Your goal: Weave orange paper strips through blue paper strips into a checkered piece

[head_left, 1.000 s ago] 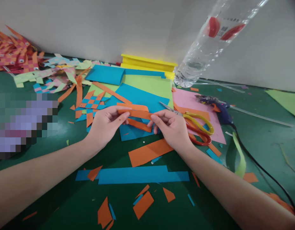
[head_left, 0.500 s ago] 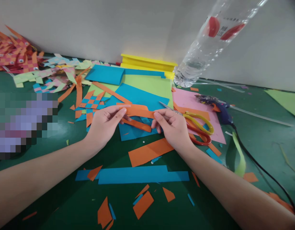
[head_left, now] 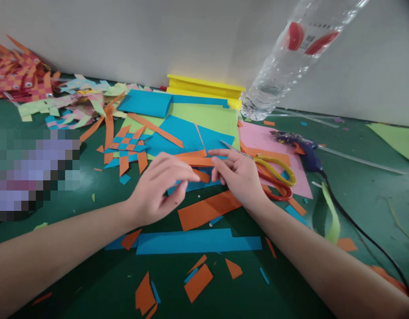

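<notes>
My right hand [head_left: 240, 176] pinches one end of an orange paper strip [head_left: 193, 158] that lies over a blue sheet [head_left: 184, 136]. My left hand [head_left: 160, 188] is off the strip, its fingers stretched out to the right. Its fingertips are at a second, shorter orange strip [head_left: 202, 176] just below the first. A wider orange piece [head_left: 207, 209] and a long blue strip [head_left: 191, 241] lie on the green table nearer to me. A woven orange and blue square [head_left: 129, 145] lies to the left of the hands.
Scissors [head_left: 275, 173] with yellow and red handles lie just right of my right hand on a pink sheet [head_left: 257, 135]. A glue gun [head_left: 304, 148] with a black cord, a clear plastic bottle [head_left: 284, 57], a yellow paper stack [head_left: 204, 86] and woven pieces [head_left: 41, 95] stand farther back.
My left hand has let go of the orange strip and dropped lower, with its fingers now spread toward the right. My right hand still holds its end, and the strip has sunk onto the blue sheet.
</notes>
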{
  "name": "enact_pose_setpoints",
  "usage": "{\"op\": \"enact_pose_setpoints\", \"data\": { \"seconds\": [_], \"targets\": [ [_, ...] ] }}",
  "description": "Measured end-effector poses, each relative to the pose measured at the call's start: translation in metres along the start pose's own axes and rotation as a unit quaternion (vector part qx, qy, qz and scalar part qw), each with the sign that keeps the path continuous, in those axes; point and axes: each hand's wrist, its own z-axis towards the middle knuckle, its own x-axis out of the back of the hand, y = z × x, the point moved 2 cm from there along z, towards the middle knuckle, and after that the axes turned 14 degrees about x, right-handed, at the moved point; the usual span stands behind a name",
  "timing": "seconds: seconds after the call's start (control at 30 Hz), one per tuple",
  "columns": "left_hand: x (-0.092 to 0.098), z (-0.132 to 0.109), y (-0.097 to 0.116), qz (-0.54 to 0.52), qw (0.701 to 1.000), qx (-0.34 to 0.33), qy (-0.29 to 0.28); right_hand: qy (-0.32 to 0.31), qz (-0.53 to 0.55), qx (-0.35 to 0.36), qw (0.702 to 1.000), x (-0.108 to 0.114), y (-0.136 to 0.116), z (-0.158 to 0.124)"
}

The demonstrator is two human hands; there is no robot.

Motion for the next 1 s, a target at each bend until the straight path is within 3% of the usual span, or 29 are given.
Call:
{"op": "enact_pose_setpoints", "data": {
  "seconds": [0.23,0.47,0.7,1.0],
  "targets": [
    [-0.011,-0.008,0.007,0.047,0.976,-0.147,-0.151,0.018,-0.001,-0.001,1.0,-0.001,0.002,0.0],
    [-0.019,-0.01,0.006,0.056,0.951,-0.147,-0.265,0.03,-0.003,0.017,0.999,-0.001,0.004,0.0],
    [-0.021,-0.009,0.005,0.046,0.937,-0.129,-0.32,0.029,0.01,0.014,0.999,-0.002,0.003,0.001],
    [-0.022,-0.008,0.002,0.027,0.937,-0.102,-0.334,0.026,0.026,0.01,0.999,-0.002,0.004,0.001]
  ]
}}
